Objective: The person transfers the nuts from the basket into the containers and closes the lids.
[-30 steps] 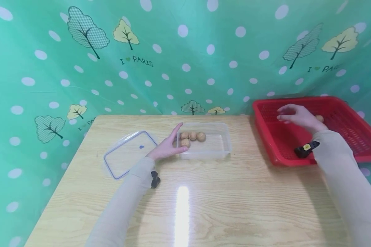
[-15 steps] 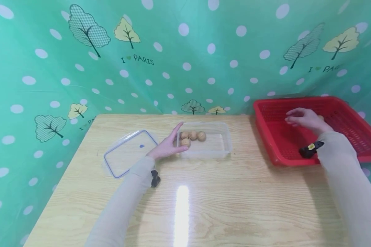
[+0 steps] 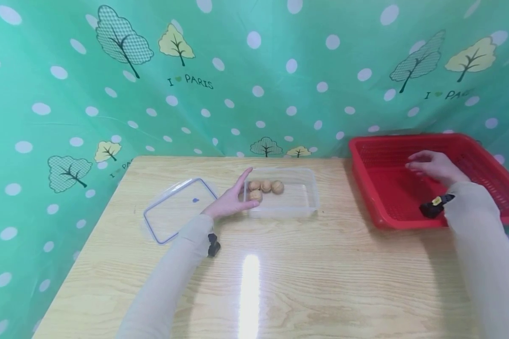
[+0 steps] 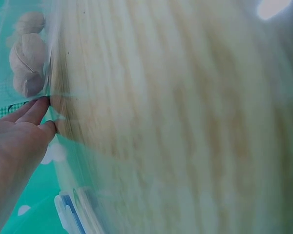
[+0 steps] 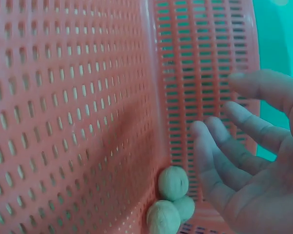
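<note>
The right hand (image 5: 249, 165), fingers loosely spread and holding nothing, hovered just beside three round tan walnuts (image 5: 172, 202) in the red perforated plastic basket's (image 3: 366, 181) corner

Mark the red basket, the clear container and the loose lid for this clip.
red basket (image 3: 420, 140): head view, on its far rim.
clear container (image 3: 309, 200): head view, on its bare right end.
lid (image 3: 176, 207): head view, on its clear middle panel.

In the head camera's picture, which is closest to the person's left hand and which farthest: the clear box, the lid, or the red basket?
From the left hand:
1. Clear box, touched by the fingers, just to the hand's right.
2. Lid, flat on the table, close on its left.
3. Red basket, far right, across the table.
</note>
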Tool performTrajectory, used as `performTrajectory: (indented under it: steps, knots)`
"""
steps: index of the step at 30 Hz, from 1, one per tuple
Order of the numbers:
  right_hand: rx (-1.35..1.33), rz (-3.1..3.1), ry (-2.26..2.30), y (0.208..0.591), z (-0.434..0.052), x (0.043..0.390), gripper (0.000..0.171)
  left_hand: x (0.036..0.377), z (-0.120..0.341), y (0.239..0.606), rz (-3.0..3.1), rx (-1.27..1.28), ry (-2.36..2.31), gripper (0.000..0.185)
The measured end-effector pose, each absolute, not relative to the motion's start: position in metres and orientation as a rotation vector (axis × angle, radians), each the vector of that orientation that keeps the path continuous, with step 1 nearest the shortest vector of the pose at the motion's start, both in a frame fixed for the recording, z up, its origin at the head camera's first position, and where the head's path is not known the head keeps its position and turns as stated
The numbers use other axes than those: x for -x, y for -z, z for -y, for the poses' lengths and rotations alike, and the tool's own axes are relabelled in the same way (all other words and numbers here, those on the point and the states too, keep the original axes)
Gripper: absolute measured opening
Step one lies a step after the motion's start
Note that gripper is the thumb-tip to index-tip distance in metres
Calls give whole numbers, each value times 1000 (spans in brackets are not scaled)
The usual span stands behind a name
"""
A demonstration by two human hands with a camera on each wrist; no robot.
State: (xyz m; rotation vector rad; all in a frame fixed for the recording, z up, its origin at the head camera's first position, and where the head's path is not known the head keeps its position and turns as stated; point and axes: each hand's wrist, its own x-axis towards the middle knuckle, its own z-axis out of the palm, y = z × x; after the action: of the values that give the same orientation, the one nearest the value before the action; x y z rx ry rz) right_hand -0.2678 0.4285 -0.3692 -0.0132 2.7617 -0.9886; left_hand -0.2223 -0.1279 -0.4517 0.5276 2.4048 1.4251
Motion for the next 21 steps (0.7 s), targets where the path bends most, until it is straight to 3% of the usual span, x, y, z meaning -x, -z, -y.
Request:
performTrajectory:
  steps: [13,15,19,21]
  knots:
    - [-138,-2679,1163,370,-460,261,72,223,127,451,-2386,-529,-1439,104]
    - [-176,-2665,1193,371,-464,259,60,222,127,450,-2378,-528,-1446,104]
    - [-249,-2560,1350,371,-470,255,20,221,127,449,-2372,-520,-1454,104]
    - [-276,-2484,1445,368,-469,252,12,222,127,449,-2374,-522,-1454,104]
